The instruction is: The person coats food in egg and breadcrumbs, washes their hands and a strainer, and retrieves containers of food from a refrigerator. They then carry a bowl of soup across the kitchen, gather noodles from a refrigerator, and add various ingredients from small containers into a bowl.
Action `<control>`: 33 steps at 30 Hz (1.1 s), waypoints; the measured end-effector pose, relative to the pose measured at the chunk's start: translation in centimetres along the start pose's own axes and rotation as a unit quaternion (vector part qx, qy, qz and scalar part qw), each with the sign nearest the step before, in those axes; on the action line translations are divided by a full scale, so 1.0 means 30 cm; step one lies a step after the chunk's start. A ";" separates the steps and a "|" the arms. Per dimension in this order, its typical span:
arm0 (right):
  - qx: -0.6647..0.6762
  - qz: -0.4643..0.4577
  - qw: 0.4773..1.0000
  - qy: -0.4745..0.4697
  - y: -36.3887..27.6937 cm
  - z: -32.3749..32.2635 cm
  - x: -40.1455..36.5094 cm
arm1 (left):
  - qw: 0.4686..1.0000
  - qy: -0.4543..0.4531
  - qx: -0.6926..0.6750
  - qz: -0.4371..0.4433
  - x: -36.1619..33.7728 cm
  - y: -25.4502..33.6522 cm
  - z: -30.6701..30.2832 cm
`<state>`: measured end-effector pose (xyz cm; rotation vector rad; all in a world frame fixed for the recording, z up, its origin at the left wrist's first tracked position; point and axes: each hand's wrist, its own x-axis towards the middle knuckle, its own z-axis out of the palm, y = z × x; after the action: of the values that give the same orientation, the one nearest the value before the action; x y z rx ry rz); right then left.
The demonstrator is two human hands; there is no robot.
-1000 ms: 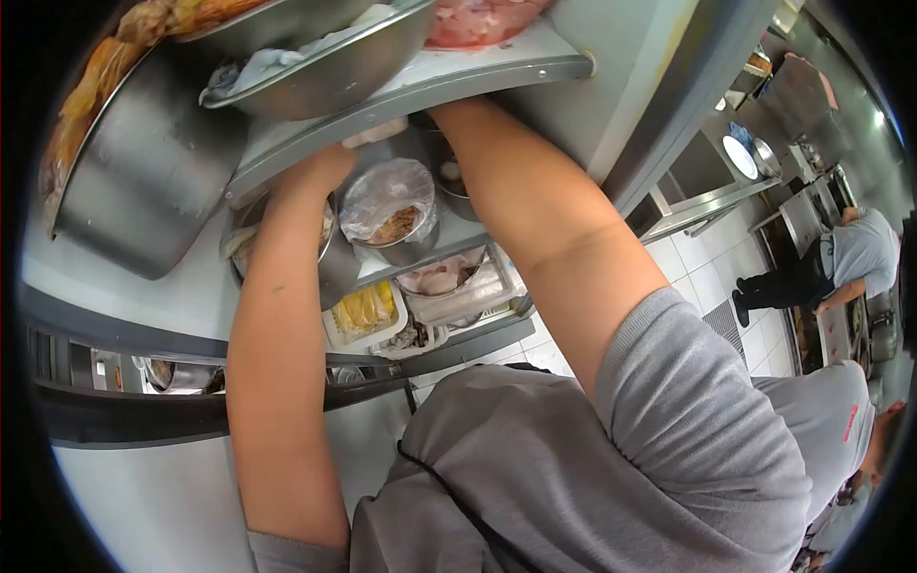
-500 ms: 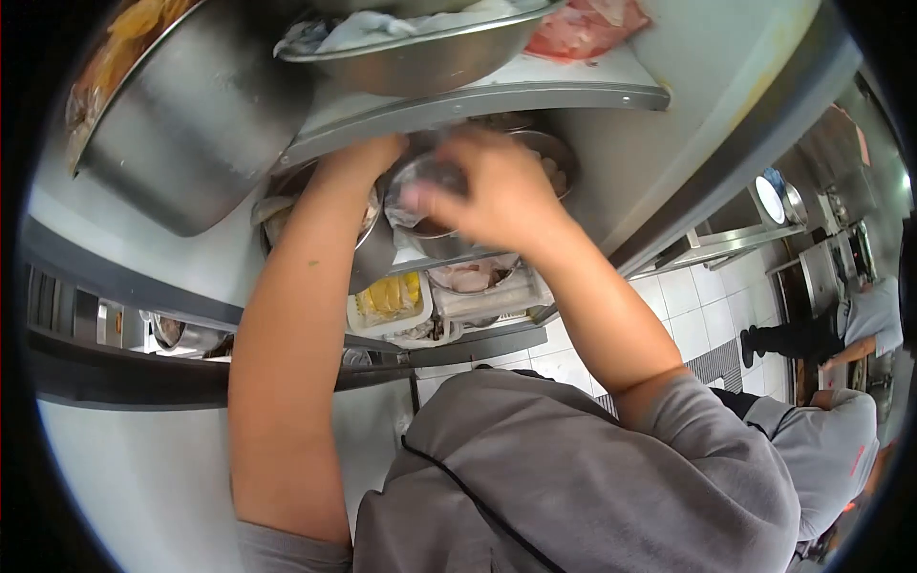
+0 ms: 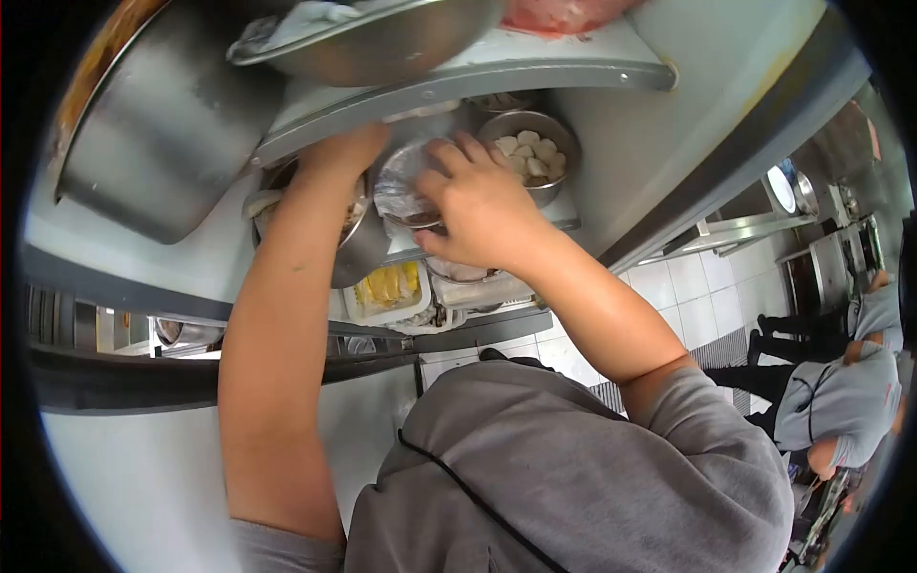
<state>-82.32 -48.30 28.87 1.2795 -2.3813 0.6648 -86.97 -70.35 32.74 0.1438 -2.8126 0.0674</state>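
Note:
My right hand (image 3: 482,205) lies over a metal bowl covered with clear plastic film (image 3: 399,191) on the fridge's middle shelf. Its fingers are spread, with the fingertips on or close above the film. My left hand (image 3: 351,148) reaches in under the front edge of the upper shelf, and its fingers are hidden there. Beneath my left wrist stands another metal bowl (image 3: 355,227) of food, partly covered by my forearm. To the right of my right hand, a metal bowl (image 3: 571,143) contains several round white pieces (image 3: 530,156).
Above, the upper shelf (image 3: 573,74) carries a wide metal bowl (image 3: 382,53), a big metal pot (image 3: 172,124) and a red bag (image 3: 559,14). Lower down sits a white tub (image 3: 425,304) of yellow food (image 3: 387,286). Co-workers (image 3: 836,406) stand at the right across the tiled floor.
My right hand has shifted slightly down and spread over the film-covered bowl, and the bowl of white pieces now shows fully. My left hand has moved slightly left. The view has shifted.

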 end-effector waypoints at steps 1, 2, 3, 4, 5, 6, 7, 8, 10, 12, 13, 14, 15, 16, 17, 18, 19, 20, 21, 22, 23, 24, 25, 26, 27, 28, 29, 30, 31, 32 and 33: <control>0.000 0.009 1.000 0.000 0.007 0.000 -0.002 | 1.000 0.018 0.019 -0.004 -0.027 0.022 -0.043; 0.001 -0.025 1.000 0.003 0.013 0.002 -0.004 | 0.999 0.034 0.036 -0.009 -0.040 0.042 -0.074; 0.003 -0.059 0.998 0.004 0.010 0.008 -0.009 | 0.999 0.026 0.035 -0.004 -0.033 0.045 -0.081; -0.010 -0.088 0.995 0.052 -0.001 0.016 -0.010 | 0.999 0.020 0.037 -0.005 -0.014 0.033 -0.081; -0.007 -0.080 0.996 0.048 -0.014 0.033 -0.010 | 0.999 0.013 0.040 -0.006 0.006 0.014 -0.070; 0.015 -0.107 0.992 0.064 -0.030 0.052 -0.008 | 0.999 -0.027 0.027 0.002 0.033 -0.023 -0.050; 0.037 -0.136 0.986 0.084 -0.045 0.068 0.001 | 0.999 -0.032 0.027 0.005 0.030 -0.022 -0.050; 0.039 -0.132 0.987 0.085 -0.069 0.084 0.016 | 0.999 -0.026 0.040 0.020 0.031 -0.022 -0.054; -0.006 -0.105 0.994 0.032 -0.109 0.099 0.046 | 0.998 -0.017 0.053 0.033 0.039 -0.040 -0.049; -0.005 -0.119 0.992 0.037 -0.104 0.102 0.063 | 0.996 0.012 0.049 0.068 0.030 -0.067 -0.027; -0.006 -0.133 0.990 0.045 -0.105 0.102 0.076 | 0.996 0.009 0.053 0.065 0.023 -0.076 -0.014; -0.001 -0.134 0.990 0.046 -0.099 0.092 0.080 | 0.998 0.012 0.036 0.059 0.019 -0.085 -0.003; 0.031 -0.135 0.990 -0.007 -0.085 0.070 0.076 | 0.998 0.015 0.020 0.053 0.013 -0.079 -0.011; 0.062 -0.138 0.987 -0.059 -0.072 0.056 0.074 | 0.998 0.015 0.023 0.048 0.007 -0.070 -0.017; 0.064 -0.144 0.986 -0.057 -0.069 0.052 0.071 | 0.997 0.005 0.034 0.064 0.000 -0.056 -0.020; 0.073 -0.141 0.987 -0.031 -0.074 0.052 0.060 | 0.996 -0.006 0.044 0.081 -0.003 -0.045 -0.027; 0.083 -0.137 0.987 -0.006 -0.081 0.057 0.047 | 0.996 -0.006 0.047 0.077 -0.005 -0.049 -0.024; 0.085 -0.143 0.986 -0.006 -0.084 0.068 0.041 | 0.997 -0.031 0.032 0.067 -0.006 -0.054 -0.015; 0.073 -0.141 0.987 0.004 -0.079 0.080 0.040 | 0.997 -0.054 0.017 0.058 -0.003 -0.056 -0.017; 0.060 -0.139 0.988 0.016 -0.077 0.085 0.041 | 0.997 -0.048 0.020 0.055 0.000 -0.058 -0.025; 0.059 -0.142 0.988 0.020 -0.077 0.087 0.040 | 0.995 -0.071 0.030 0.057 0.004 -0.059 -0.031; 0.058 -0.136 0.989 0.025 -0.078 0.086 0.037 | 0.993 -0.095 0.039 0.060 0.010 -0.058 -0.033; 0.057 -0.129 0.990 0.029 -0.078 0.087 0.034 | 0.993 -0.094 0.040 0.061 0.009 -0.077 -0.008; 0.057 -0.129 0.990 0.029 -0.075 0.089 0.033 | 0.994 -0.064 -0.077 0.049 0.003 -0.104 0.028; 0.054 -0.125 0.990 0.024 -0.075 0.094 0.034 | 0.980 -0.033 -0.193 0.035 -0.003 -0.119 0.036; 0.050 -0.121 0.991 0.020 -0.071 0.098 0.039 | 0.980 -0.032 -0.192 0.034 0.004 -0.135 0.040; 0.050 -0.122 0.991 0.021 -0.068 0.100 0.045 | 0.983 -0.024 -0.182 0.022 0.009 -0.151 0.046; 0.049 -0.124 0.991 0.031 -0.064 0.101 0.050 | 0.985 -0.017 -0.174 0.008 0.007 -0.158 0.049; 0.048 -0.127 0.990 0.040 -0.060 0.104 0.054 | 0.984 -0.018 -0.175 0.006 -0.001 -0.150 0.011; 0.049 -0.129 0.990 0.037 -0.051 0.111 0.060 | 0.992 -0.034 -0.123 -0.020 -0.009 -0.160 -0.043; 0.061 -0.129 0.989 0.038 -0.032 0.116 0.067 | 0.995 -0.049 -0.070 -0.045 -0.019 -0.152 -0.109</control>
<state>-82.86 -52.08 27.25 1.5509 -2.0936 0.7714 -84.92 -74.63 35.80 0.2474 -2.8925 -0.1606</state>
